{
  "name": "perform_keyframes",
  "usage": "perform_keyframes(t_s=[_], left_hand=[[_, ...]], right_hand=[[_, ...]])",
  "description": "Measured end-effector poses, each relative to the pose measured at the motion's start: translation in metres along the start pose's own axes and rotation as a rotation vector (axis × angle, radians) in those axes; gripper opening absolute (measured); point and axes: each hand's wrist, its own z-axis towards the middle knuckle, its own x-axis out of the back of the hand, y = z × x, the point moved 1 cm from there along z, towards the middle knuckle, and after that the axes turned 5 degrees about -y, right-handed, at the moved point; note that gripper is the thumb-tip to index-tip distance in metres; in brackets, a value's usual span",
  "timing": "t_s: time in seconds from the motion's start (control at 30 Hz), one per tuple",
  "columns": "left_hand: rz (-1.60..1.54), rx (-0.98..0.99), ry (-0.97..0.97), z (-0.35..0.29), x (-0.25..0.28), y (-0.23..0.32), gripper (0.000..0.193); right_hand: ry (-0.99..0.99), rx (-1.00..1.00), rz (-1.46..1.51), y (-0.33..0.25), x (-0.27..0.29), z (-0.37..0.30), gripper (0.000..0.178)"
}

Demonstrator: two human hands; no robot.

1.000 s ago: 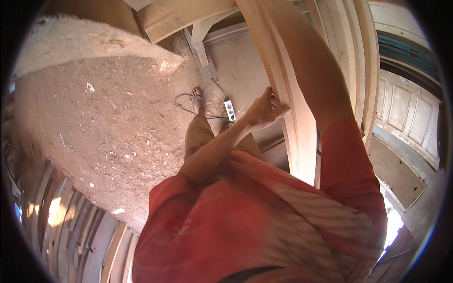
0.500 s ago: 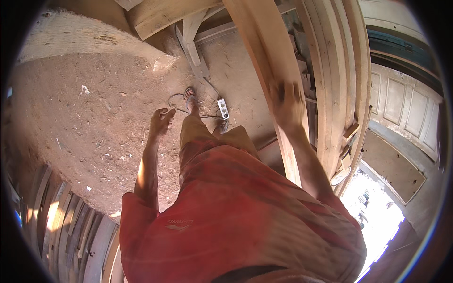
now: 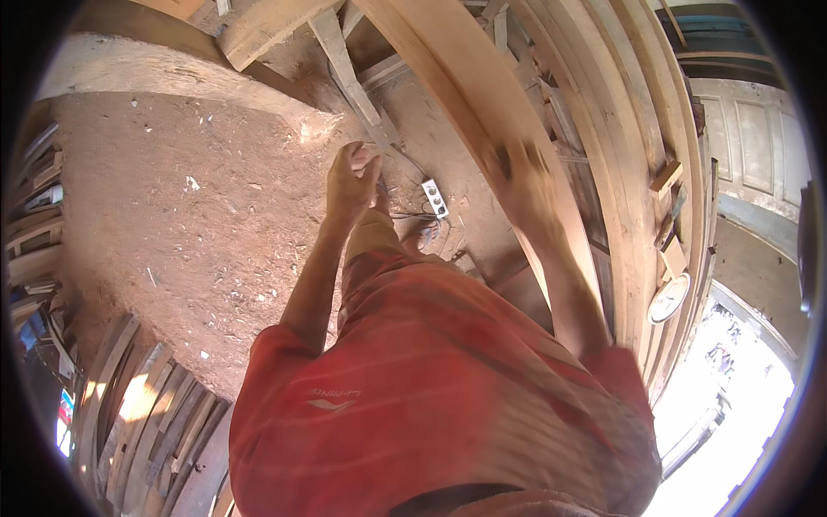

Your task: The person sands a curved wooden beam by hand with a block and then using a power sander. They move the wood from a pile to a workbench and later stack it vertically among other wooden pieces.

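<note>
My left hand (image 3: pixel 351 185) is raised in front of my body above the dirt floor. Its fingers are loosely curled, the thumb stands apart from them, and I see nothing held. My right hand (image 3: pixel 525 194) is over a long wooden plank (image 3: pixel 448 73) that runs from the far middle toward my right side. It appears to rest on the plank's face, but motion smears the fingers, so their grip is not clear. Dark patches show on the wood by the fingertips.
A white power strip (image 3: pixel 435 198) with a cable lies on the floor near my feet. Long boards (image 3: pixel 603 112) stand at the right, with a round white dial (image 3: pixel 669 298) beside them. A thick timber (image 3: pixel 181 82) lies far left; stacked wood pieces (image 3: pixel 146 422) fill the lower left.
My left hand has moved right and farther from my body, its fingers more curled. The view has shifted slightly. My right hand stays at the plank, still blurred.
</note>
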Motion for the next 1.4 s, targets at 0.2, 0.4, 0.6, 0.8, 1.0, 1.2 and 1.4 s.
perform_keyframes(t_s=[0.2, 0.4, 0.6, 0.8, 1.0, 1.2, 1.4], left_hand=[[0.426, -0.662, 0.120, 0.018, -0.021, 0.122, 0.061], [0.853, -0.827, 0.090, 0.069, -0.034, 0.136, 0.072], [0.920, -0.930, -0.001, 0.083, -0.016, 0.139, 0.074], [0.848, -1.069, -0.220, 0.114, 0.009, 0.153, 0.062], [0.779, -1.179, -0.356, 0.147, 0.015, 0.153, 0.048], [0.778, -1.298, -0.433, 0.156, 0.025, 0.148, 0.047], [0.769, -1.312, -0.443, 0.150, 0.022, 0.146, 0.051]], right_hand=[[0.253, -0.297, 0.209, 0.085, 0.060, -0.217, 0.015], [0.562, -0.513, 0.221, 0.109, 0.049, -0.279, 0.027], [0.565, -0.684, 0.301, 0.059, 0.044, -0.235, 0.032], [0.519, -0.614, 0.461, 0.015, 0.024, -0.161, 0.015], [0.367, -0.560, 0.456, -0.054, 0.001, -0.117, 0.021], [0.369, -0.607, 0.432, -0.090, -0.034, -0.132, 0.025], [0.430, -0.796, 0.447, -0.088, -0.046, -0.169, 0.022]])
